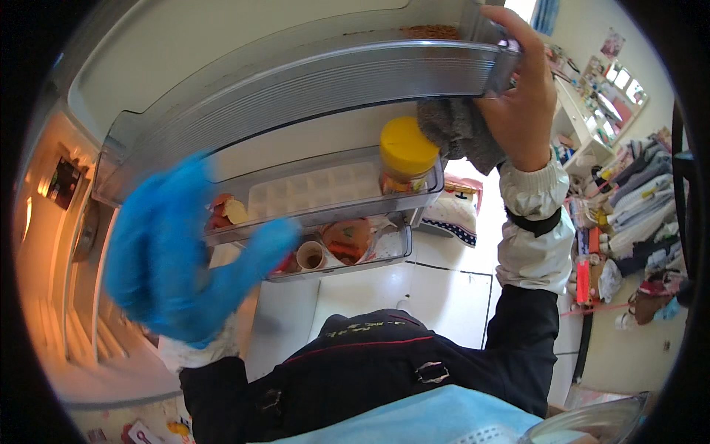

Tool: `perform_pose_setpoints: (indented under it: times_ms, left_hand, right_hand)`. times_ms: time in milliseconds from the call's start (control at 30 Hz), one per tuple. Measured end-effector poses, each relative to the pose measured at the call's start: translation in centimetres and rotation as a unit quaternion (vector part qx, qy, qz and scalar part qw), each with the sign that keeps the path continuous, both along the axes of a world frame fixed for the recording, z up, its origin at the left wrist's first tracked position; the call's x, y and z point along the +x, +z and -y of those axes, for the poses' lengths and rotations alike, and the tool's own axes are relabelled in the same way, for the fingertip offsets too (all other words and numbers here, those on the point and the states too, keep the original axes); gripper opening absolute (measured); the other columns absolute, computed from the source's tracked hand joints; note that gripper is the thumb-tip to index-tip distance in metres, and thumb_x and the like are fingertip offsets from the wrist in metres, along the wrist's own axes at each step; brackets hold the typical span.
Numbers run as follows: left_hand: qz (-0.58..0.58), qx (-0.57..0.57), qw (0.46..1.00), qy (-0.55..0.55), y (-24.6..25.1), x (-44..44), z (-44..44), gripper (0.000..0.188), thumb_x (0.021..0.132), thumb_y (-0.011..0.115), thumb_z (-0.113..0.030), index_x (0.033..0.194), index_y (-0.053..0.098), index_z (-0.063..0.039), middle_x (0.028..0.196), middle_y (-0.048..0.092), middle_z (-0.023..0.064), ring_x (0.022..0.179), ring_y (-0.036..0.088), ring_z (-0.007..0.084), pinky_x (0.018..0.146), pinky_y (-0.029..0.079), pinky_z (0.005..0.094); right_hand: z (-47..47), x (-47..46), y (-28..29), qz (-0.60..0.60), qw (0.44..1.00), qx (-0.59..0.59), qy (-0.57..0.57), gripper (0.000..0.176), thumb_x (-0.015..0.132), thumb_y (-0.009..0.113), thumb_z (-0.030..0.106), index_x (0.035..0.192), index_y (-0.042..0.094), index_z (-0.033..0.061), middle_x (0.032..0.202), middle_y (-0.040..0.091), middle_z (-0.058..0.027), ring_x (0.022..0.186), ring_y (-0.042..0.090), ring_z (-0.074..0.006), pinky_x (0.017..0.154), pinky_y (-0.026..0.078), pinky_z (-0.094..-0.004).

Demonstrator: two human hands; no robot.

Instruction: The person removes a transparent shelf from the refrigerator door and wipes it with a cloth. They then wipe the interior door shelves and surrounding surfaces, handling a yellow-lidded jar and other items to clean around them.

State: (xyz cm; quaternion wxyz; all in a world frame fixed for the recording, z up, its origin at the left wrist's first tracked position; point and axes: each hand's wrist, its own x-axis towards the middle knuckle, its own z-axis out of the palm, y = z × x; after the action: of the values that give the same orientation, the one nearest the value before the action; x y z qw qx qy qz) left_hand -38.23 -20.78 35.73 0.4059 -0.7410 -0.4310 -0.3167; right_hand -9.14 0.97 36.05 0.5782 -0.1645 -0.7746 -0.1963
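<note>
A clear plastic refrigerator door bin (355, 80) spans the upper view, with brown crumbs or stains at its back right. My bare right hand (521, 105) grips the bin's right end. Against that palm, a grey cloth (457, 130) bunches below the bin. My left hand (166, 261), in a blue glove and blurred by motion, is in front of the bin's left part. Its thumb stands apart from the fingers, and nothing shows in its grasp. Beneath, a second door bin holds a white ice cube tray (316, 188), a yellow-lidded jar (407, 147) and broken eggshells (227, 211).
The lowest bin holds a paper cup (310, 256) and a round reddish-brown item (348, 238). On the left, the lit fridge interior (55, 261) has shelves. Clothes (643, 205) hang at the right, near a mirror (624, 94). White floor tiles (360, 299) lie below.
</note>
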Motion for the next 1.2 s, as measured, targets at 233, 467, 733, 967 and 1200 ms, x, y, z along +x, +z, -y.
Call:
perform_pose_setpoints:
  times_ms: [233, 467, 733, 967, 1200]
  left_hand:
    - [-0.075, 0.061, 0.967, 0.237, 2.8, 10.6, -7.8, 0.068, 0.059, 0.091, -0.022, 0.120, 0.062, -0.012, 0.098, 0.066, 0.0068, 0.080, 0.067, 0.0207, 0.073, 0.058, 0.0309]
    - [-0.022, 0.021, 0.967, 0.253, 5.0, 10.5, -5.9, 0.053, 0.060, 0.087, -0.018, 0.106, 0.062, -0.012, 0.091, 0.065, 0.0033, 0.076, 0.065, 0.0199, 0.066, 0.054, 0.0307]
    - [-0.005, -0.018, 0.972, 0.236, 6.0, 10.8, -4.9, 0.047, 0.053, 0.082, -0.005, 0.096, 0.061, -0.005, 0.087, 0.063, 0.0086, 0.071, 0.063, 0.0210, 0.062, 0.050, 0.0293]
    - [0.064, -0.089, 0.975, 0.192, 5.7, 8.6, -0.8, 0.034, 0.067, 0.076, -0.012, 0.095, 0.060, -0.002, 0.087, 0.062, 0.0119, 0.069, 0.058, 0.0238, 0.062, 0.046, 0.0317]
    - [0.136, -0.067, 0.983, 0.100, 4.9, 6.9, 0.3, 0.032, 0.079, 0.072, -0.022, 0.093, 0.057, 0.002, 0.085, 0.058, 0.0118, 0.074, 0.056, 0.0226, 0.066, 0.045, 0.0323]
  right_hand:
    - [-1.2, 2.0, 0.5, -0.006, 0.988, -0.051, 0.144, 0.063, 0.068, 0.072, -0.002, 0.126, 0.052, 0.0094, 0.102, 0.061, -0.0089, 0.078, 0.061, -0.0246, 0.066, 0.052, -0.0326]
    - [-6.9, 7.6, -2.5, -0.034, 0.901, -0.327, 0.281, 0.083, 0.067, 0.086, 0.025, 0.137, 0.042, 0.0130, 0.097, 0.051, -0.0054, 0.056, 0.050, -0.0085, 0.048, 0.043, -0.0217]
    - [-9.8, 5.0, -6.4, -0.056, 0.913, -0.291, 0.279, 0.088, 0.062, 0.085, 0.033, 0.134, 0.044, 0.0033, 0.106, 0.056, -0.0118, 0.065, 0.052, -0.0163, 0.060, 0.048, -0.0297]
    - [-8.7, 5.4, -5.1, -0.038, 0.891, -0.366, 0.265, 0.077, 0.064, 0.081, 0.029, 0.129, 0.048, 0.0018, 0.108, 0.065, -0.0135, 0.065, 0.060, -0.0165, 0.057, 0.050, -0.0286]
    - [-9.7, 4.1, -5.8, -0.079, 0.876, -0.346, 0.326, 0.078, 0.064, 0.078, 0.023, 0.129, 0.043, -0.0013, 0.108, 0.061, -0.0185, 0.066, 0.063, -0.0183, 0.057, 0.050, -0.0272]
